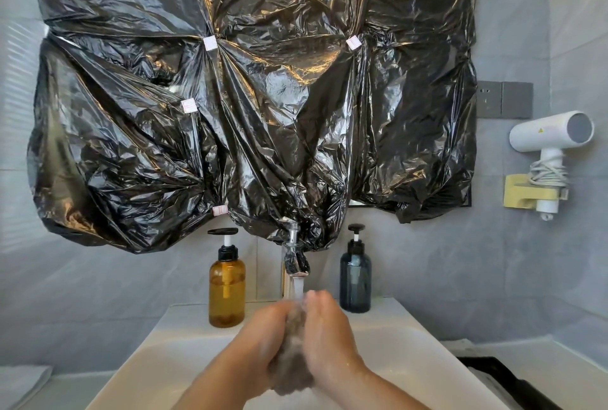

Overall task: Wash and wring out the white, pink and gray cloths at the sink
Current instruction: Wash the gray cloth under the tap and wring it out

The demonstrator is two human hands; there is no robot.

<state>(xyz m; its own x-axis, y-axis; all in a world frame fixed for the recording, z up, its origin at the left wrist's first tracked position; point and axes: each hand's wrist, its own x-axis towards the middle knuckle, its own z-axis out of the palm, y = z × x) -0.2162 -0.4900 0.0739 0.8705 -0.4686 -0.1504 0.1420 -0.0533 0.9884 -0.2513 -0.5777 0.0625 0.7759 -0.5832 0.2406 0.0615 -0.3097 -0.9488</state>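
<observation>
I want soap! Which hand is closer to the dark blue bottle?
Right. The right hand sits in front of the dark blue bottle, slightly to its left; the left hand is farther left, across the gray cloth both hold.

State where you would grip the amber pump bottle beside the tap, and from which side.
Probably grip the amber pump bottle round its cylindrical body, fingers coming from the front: it stands upright near the wall, with the tap to its right. Its pump head would likely sink if held.
</observation>
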